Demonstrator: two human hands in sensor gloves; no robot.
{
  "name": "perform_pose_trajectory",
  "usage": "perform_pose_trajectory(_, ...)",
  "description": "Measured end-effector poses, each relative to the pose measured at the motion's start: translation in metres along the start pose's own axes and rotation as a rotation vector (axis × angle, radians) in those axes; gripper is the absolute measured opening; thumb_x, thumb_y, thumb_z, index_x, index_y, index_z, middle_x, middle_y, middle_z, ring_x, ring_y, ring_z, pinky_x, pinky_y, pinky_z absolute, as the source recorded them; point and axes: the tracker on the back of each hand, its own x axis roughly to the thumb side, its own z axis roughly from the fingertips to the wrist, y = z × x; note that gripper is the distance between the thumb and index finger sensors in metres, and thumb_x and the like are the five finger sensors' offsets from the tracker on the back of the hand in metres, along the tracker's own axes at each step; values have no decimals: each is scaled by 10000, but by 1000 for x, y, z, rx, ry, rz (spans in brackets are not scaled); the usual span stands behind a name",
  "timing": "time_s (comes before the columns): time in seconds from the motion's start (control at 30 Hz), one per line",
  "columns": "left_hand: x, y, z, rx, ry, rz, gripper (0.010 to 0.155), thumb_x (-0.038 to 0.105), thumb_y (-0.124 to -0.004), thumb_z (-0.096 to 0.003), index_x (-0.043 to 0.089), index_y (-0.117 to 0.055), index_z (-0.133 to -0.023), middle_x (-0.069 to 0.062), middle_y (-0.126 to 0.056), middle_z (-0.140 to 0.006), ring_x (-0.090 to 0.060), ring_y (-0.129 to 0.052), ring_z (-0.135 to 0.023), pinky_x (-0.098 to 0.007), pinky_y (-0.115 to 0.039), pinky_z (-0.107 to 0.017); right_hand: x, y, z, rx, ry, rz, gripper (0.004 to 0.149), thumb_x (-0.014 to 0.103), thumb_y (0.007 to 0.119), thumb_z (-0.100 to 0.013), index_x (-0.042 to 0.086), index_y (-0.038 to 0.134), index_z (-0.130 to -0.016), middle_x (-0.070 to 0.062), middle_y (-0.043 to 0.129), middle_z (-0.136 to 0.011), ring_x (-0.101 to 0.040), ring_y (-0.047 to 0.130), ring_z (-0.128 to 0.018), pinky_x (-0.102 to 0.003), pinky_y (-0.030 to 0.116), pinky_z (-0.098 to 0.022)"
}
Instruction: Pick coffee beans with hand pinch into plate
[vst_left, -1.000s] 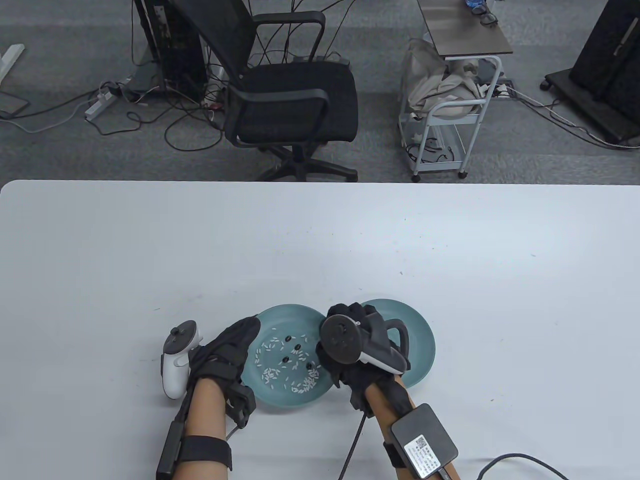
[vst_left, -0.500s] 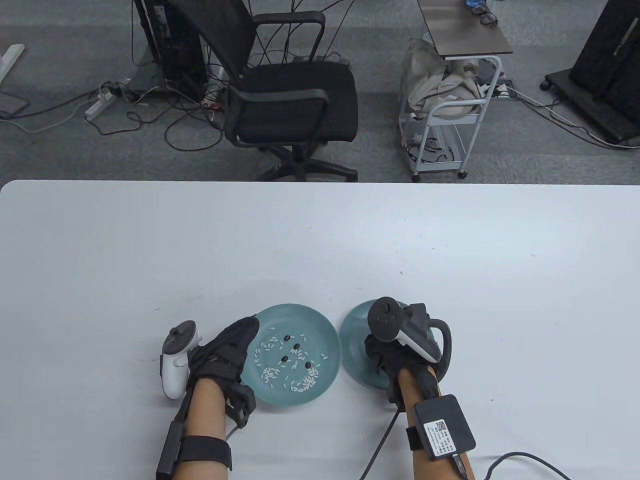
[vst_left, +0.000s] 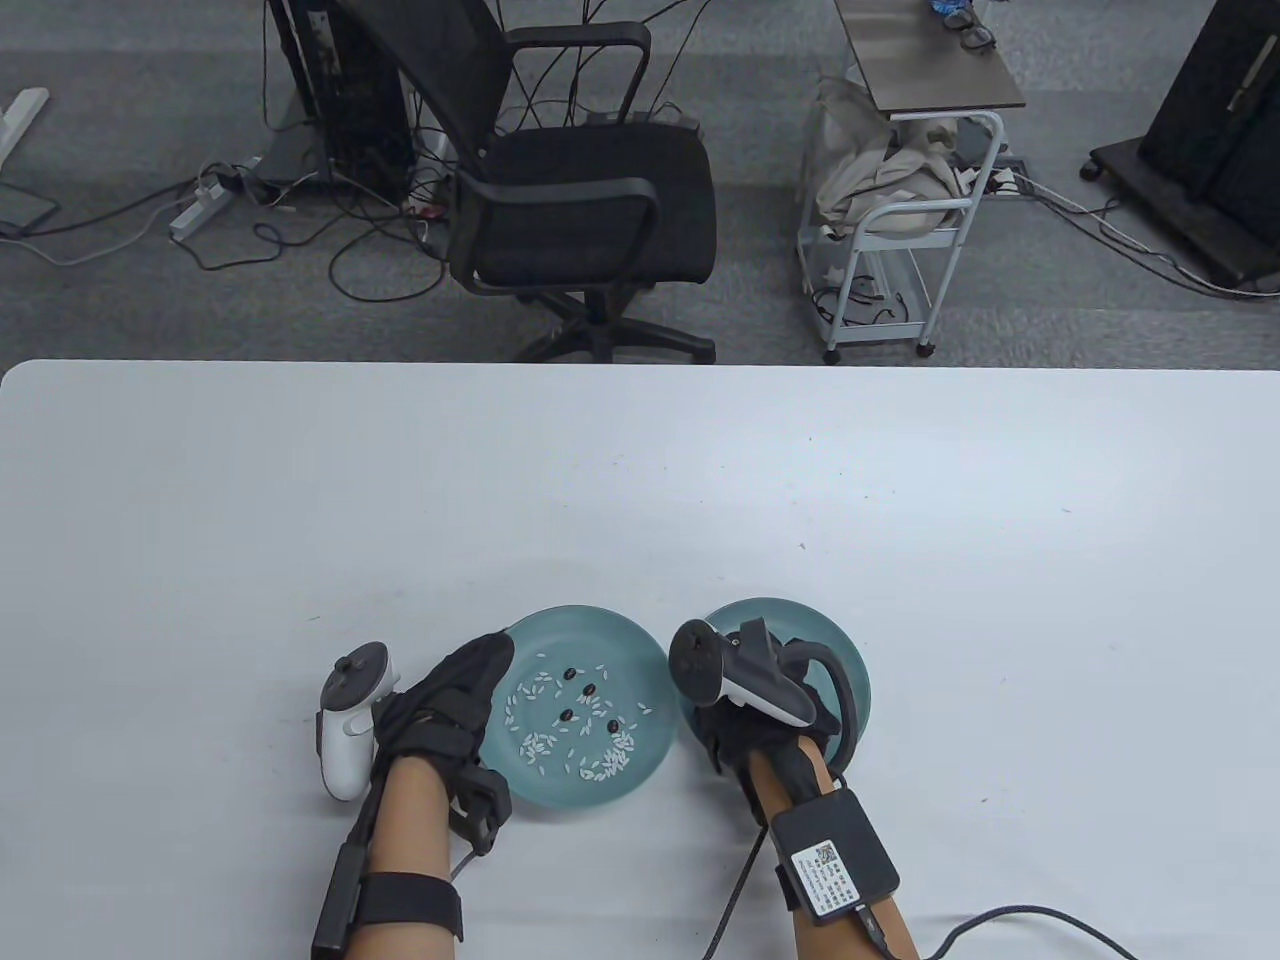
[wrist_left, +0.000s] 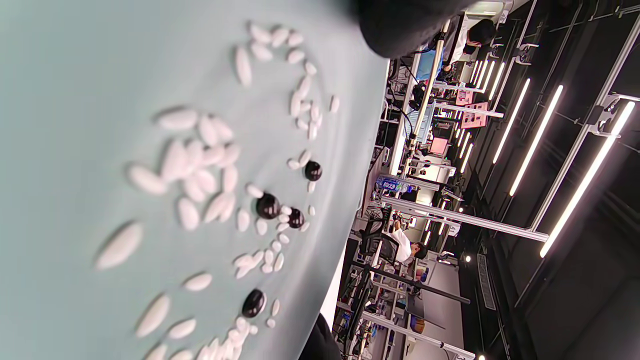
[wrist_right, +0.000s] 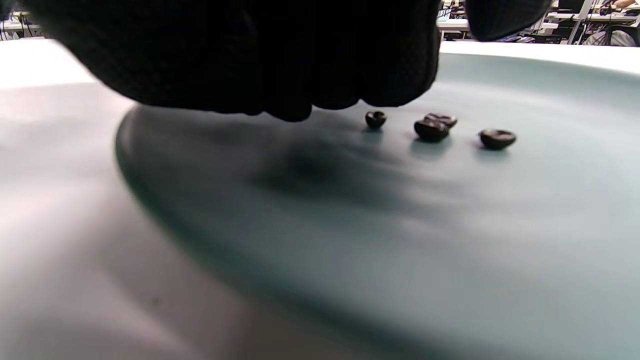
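The left hand (vst_left: 450, 700) lies flat, fingers straight, against the left plate (vst_left: 640, 770), where four coffee beans (vst_left: 566, 715) sit among rice. The right hand (vst_left: 740, 735) hovers over the right plate (vst_left: 845, 670), fingers curled; contents unclear.

Teal plates (vst_left: 640, 650), dark brown coffee beans (wrist_right: 431, 130), white rice grains (wrist_left: 200, 165), black gloves (vst_left: 450, 700).

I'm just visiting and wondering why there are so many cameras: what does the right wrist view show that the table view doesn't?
Only the right wrist view shows the coffee beans already lying in the right plate. Only the table view shows the left plate of white grains with four dark beans, steadied by the left hand. Both show the right hand over the right plate.
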Motion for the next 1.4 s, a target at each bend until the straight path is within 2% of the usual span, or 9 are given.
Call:
perform_pose_trajectory(0.3,0,1,1,7,10,-2,534,411,-621,-704,142,-591,-1164,-189,-922,-889,-336,-994,-656,-455,-899,-448,-1,3,-1,25,18,17,374,356,826,-492,178,823,-821,-101,738,-955,-376,778,-803,-678,573,-682)
perform_pose_trajectory(0.37,0,1,1,6,12,-7,534,412,-621,-704,142,-590,-1164,-188,-923,-888,-333,-995,-656,-452,-900,-448,-4,2,-1,32,24,15,374,377,798,-505,193,819,-830,-101,738,-959,-377,779,-804,-678,573,-681)
perform_pose_trajectory(0.6,-1,1,0,9,20,-15,538,418,-620,-704,140,-592,-1163,-186,-923,-887,-331,-996,-655,-452,-900,-447,-28,-3,1,27,86,-110,405,389,750,-525,175,810,-863,-122,731,-975,-397,771,-815,-686,559,-684)
perform_pose_trajectory(0.87,-1,0,0,4,23,-13,539,420,-623,-703,137,-596,-1162,-186,-928,-881,-331,-1000,-647,-451,-902,-442,-34,-26,13,-76,56,-205,427,403,741,-525,172,804,-878,-133,712,-999,-408,765,-837,-687,561,-682)
perform_pose_trajectory(1.17,-1,0,0,-11,30,-17,545,424,-628,-704,128,-598,-1160,-182,-938,-865,-324,-1006,-634,-446,-908,-432,-14,-59,34,-245,-62,-221,428,417,774,-509,168,827,-853,-124,750,-964,-394,798,-797,-670,594,-670)
perform_pose_trajectory(1.27,0,-2,0,-13,34,-32,544,422,-635,-701,125,-605,-1156,-179,-944,-858,-322,-1010,-626,-445,-910,-427,2,-65,41,-261,-114,-222,433,420,779,-508,165,819,-856,-127,745,-962,-394,794,-791,-668,595,-669)
perform_pose_trajectory(1.4,0,-1,0,-11,37,-37,548,425,-638,-700,122,-605,-1155,-175,-946,-853,-319,-1012,-622,-443,-912,-423,36,-67,48,-261,-197,-130,430,425,786,-505,175,819,-853,-124,743,-961,-388,795,-789,-664,600,-668)
